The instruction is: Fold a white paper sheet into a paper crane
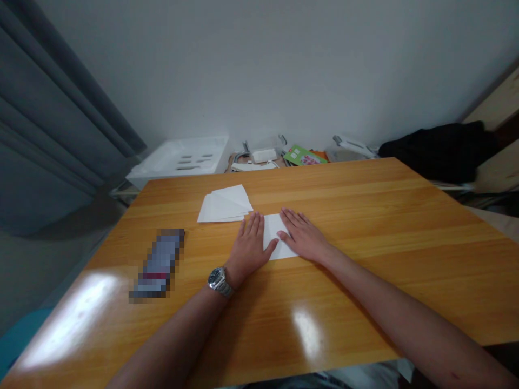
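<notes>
A small white sheet of paper (272, 224) lies flat on the wooden table (365, 216). My left hand (252, 243) rests flat along its left edge, fingers stretched forward and the thumb pointing inward over the paper. On the right side of the sheet lies my right hand (304, 236), palm down, with fingers extended and its thumb reaching towards the left thumb. Both hands partly cover the paper. Beyond my left hand, several loose white sheets (225, 204) overlap in a stack. A metal wristwatch (219, 281) sits on my left wrist.
A pixelated phone-like object (160, 265) lies on the table's left side. Behind the table are a white slotted tray (182, 154), a green booklet (302, 155), a white box (264, 156) and a dark cloth (438, 151). A grey curtain (48, 108) hangs at left.
</notes>
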`<move>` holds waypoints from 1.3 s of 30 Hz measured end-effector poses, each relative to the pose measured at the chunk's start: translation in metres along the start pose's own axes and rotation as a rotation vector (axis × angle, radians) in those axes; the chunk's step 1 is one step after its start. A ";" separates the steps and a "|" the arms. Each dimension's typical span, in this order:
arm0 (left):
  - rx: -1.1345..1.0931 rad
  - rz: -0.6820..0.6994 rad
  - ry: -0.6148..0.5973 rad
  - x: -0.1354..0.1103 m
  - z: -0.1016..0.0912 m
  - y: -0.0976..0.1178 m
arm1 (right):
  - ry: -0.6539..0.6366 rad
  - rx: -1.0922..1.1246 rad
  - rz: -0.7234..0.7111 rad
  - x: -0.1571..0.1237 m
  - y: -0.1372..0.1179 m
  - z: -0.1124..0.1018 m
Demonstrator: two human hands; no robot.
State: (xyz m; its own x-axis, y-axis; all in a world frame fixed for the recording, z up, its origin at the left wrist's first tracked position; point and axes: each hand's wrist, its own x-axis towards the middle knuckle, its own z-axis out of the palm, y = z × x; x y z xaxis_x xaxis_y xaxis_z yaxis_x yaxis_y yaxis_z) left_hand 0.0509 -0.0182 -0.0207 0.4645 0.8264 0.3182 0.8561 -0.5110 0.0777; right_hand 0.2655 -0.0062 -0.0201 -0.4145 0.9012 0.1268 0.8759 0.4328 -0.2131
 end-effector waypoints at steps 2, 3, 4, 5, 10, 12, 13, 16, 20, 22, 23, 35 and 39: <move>-0.010 -0.003 -0.002 0.000 0.001 0.000 | 0.000 -0.005 0.023 -0.003 0.003 -0.001; -0.014 -0.004 -0.002 0.000 0.001 0.000 | 0.002 -0.008 0.028 -0.004 0.004 -0.001; -0.017 -0.004 -0.002 0.000 0.001 0.000 | 0.006 -0.010 0.029 -0.005 0.006 -0.001; -0.018 -0.004 -0.001 0.000 0.001 0.001 | 0.010 -0.012 0.026 -0.006 0.008 -0.001; -0.009 0.003 -0.010 0.000 -0.003 0.003 | 0.002 -0.014 -0.025 -0.010 0.014 -0.002; -0.002 0.006 -0.021 0.000 -0.005 0.003 | 0.001 -0.012 -0.041 -0.012 0.015 -0.003; 0.004 0.008 -0.026 0.000 -0.005 0.003 | 0.000 -0.014 -0.043 -0.012 0.016 -0.004; 0.014 0.025 -0.041 0.000 -0.005 0.002 | 0.002 -0.024 -0.035 -0.014 0.016 -0.005; -0.016 0.050 -0.059 -0.001 -0.003 -0.003 | 0.021 -0.018 -0.043 -0.014 0.015 -0.003; -0.058 0.057 -0.074 0.000 -0.005 -0.006 | 0.022 -0.012 -0.046 -0.014 0.015 -0.003; -0.088 0.062 -0.084 0.001 -0.006 -0.008 | 0.022 -0.008 -0.045 -0.014 0.015 -0.003; -0.294 0.265 -0.259 0.004 -0.022 -0.024 | 0.008 0.024 -0.044 -0.013 0.017 -0.001; -0.267 0.286 -0.276 0.003 -0.022 -0.023 | 0.010 0.065 -0.045 -0.012 0.018 -0.004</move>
State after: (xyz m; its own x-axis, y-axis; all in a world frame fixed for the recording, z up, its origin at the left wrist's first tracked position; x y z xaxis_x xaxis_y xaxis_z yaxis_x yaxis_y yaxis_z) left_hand 0.0274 -0.0086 -0.0007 0.7465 0.6575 0.1021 0.6138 -0.7398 0.2757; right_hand 0.2870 -0.0094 -0.0220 -0.4500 0.8808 0.1475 0.8387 0.4735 -0.2689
